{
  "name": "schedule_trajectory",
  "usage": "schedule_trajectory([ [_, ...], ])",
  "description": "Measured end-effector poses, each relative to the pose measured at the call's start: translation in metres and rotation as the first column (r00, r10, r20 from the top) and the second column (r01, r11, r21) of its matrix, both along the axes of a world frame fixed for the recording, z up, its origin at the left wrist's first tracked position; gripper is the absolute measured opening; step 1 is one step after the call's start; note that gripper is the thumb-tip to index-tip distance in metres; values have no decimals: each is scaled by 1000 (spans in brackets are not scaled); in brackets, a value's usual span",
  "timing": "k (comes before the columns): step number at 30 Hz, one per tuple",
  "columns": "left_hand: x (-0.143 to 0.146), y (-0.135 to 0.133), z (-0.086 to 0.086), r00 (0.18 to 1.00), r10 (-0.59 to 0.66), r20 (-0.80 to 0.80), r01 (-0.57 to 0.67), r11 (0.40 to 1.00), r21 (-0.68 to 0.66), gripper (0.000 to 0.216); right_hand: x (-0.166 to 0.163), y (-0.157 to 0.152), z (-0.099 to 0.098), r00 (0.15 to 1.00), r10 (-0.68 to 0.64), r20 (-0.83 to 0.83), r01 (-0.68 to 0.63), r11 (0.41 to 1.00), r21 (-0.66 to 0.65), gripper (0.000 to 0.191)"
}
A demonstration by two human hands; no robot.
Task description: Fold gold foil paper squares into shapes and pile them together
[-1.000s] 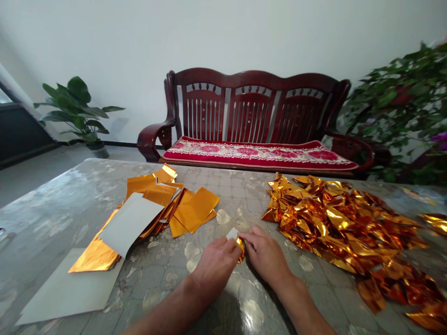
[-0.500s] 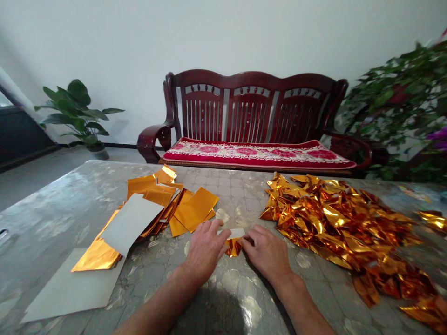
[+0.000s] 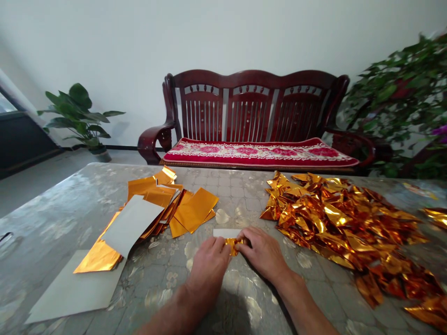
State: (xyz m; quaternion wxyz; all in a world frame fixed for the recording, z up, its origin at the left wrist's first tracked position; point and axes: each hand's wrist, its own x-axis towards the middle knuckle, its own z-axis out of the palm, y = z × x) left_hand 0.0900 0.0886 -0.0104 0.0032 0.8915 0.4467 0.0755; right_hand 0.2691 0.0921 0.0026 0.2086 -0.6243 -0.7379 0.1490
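**Two-handed pinch on a small foil paper, lower centre of frame**

The foil paper is at lower centre, between your two hands. Its gold part faces you; a pale strip shows along the far side, a little higher in the frame.

Your left hand is closed, fingers curled, gripping the left end of the gold part. Your right hand grips the right end, thumb and forefinger pinched together, its other fingers curled over the pale strip. The gold between them looks creased; the exact fold is too small to read. Both your forearms enter from the bottom edge.

Left of centre you have a loose stack of gold sheets, fanned out and overlapping. One pale sheet lies on its near side, tilted across the gold. Further down, at lower left, a larger pale sheet lies flat, partly under the gold.

A heap of folded gold pieces runs from right of centre to the lower right corner, well apart from the stack. Everything noted rests on your patterned tabletop. Behind it, upper centre, stands a dark wooden bench with a red floral cover.
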Motion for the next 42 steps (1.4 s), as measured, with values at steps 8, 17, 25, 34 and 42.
schedule_trajectory([
  [8,-20,-14,-5,979,-180,97,177,983,44,17,0,4,-4,999,40,16,-41,995,93,6],
  [17,-24,20,10,935,172,311,-78,953,-293,10,4,19,2,991,133,22,-133,991,4,40],
  [25,-16,40,31,941,295,167,-220,906,-360,40,2,23,11,991,119,65,-114,991,-71,28],
  [34,-15,65,36,953,275,126,-173,839,-516,16,3,25,12,997,73,13,-72,992,-101,26],
  [42,-23,40,15,923,156,352,-60,961,-269,10,8,21,1,988,156,-20,-156,988,9,9],
])
